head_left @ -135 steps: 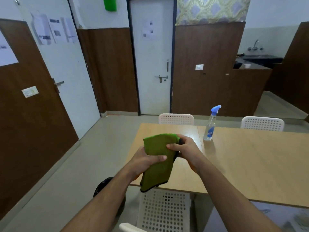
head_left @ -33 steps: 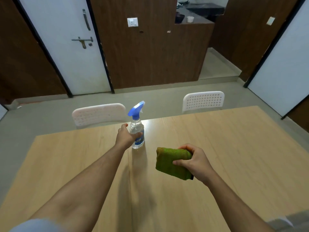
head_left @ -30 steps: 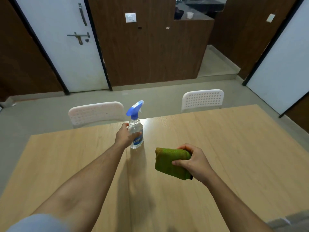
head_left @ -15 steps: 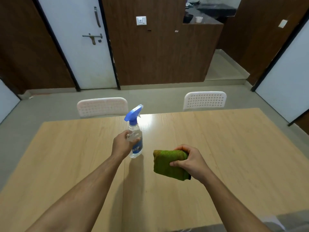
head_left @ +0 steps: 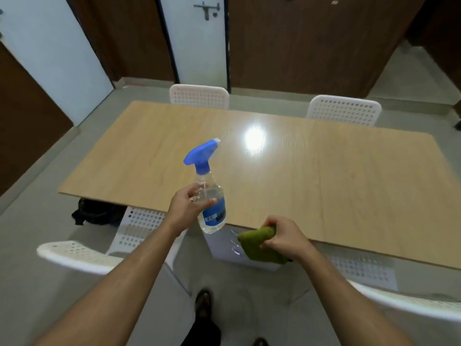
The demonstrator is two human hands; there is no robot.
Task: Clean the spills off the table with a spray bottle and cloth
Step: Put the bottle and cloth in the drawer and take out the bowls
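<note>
- Lifted clear of the wood now, the spray bottle (head_left: 208, 196) hangs in the air at the middle of the frame; half a second ago it was just coming up off the table (head_left: 324, 186).
- My left hand (head_left: 185, 208) is wrapped round the clear body, thumb across the blue label, no finger on the trigger yet; the blue nozzle points to the upper right of the frame, toward the glare patch (head_left: 254, 141).
- My right hand (head_left: 284, 237) has dropped back to the near table edge, lower centre, fingers curled tight on the folded green cloth (head_left: 259, 247).
- I've stepped back, so the whole tabletop shows.
- Spills: I can't make any out; the glare may be hiding them.
- Next, I judge, shift my grip to the trigger and spray, then wipe.
</note>
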